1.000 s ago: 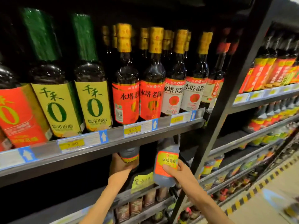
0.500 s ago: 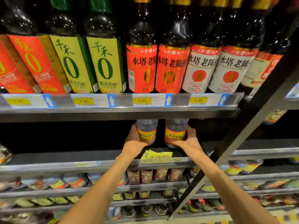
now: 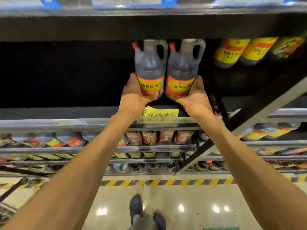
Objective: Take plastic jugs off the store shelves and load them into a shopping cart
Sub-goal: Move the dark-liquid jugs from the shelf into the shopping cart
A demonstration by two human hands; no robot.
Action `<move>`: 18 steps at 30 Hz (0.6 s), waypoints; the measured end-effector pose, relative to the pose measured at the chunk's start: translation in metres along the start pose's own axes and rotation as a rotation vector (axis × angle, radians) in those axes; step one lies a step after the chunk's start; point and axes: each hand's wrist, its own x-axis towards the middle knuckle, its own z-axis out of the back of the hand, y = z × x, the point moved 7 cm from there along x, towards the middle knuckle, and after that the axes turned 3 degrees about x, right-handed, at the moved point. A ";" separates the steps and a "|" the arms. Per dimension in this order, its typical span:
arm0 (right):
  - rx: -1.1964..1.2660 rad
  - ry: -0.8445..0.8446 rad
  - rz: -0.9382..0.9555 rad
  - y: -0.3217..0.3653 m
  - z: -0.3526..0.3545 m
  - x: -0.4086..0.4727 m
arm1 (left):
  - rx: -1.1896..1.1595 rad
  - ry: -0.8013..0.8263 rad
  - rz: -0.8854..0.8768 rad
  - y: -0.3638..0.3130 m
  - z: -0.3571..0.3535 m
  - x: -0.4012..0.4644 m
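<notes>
Two dark plastic jugs with red caps, moulded handles and orange-yellow labels stand side by side in the dark shelf bay. My left hand grips the base of the left jug. My right hand grips the base of the right jug. Both jugs are upright and touch each other, just above the shelf edge. Whether they rest on the shelf or hang lifted I cannot tell. A corner of the shopping cart shows at the lower left.
A handwritten yellow note hangs on the shelf edge below the jugs. More yellow-labelled jugs stand to the right behind a slanted black upright. Lower shelves hold small packs and bottles. Striped floor tape and my shoes are below.
My view has dropped from the glass bottles above down to the jug bay and the floor. Both hands have closed round the jug bases, and the jugs now show in full.
</notes>
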 end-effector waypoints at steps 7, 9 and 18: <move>-0.042 -0.072 0.016 -0.004 -0.001 0.041 | 0.093 -0.095 -0.041 -0.001 -0.013 0.035; -0.052 -0.095 0.029 -0.001 -0.003 0.052 | 0.061 -0.104 -0.055 -0.002 -0.018 0.048; -0.018 -0.201 0.086 -0.006 -0.011 0.099 | -0.085 -0.099 -0.100 -0.005 -0.035 0.101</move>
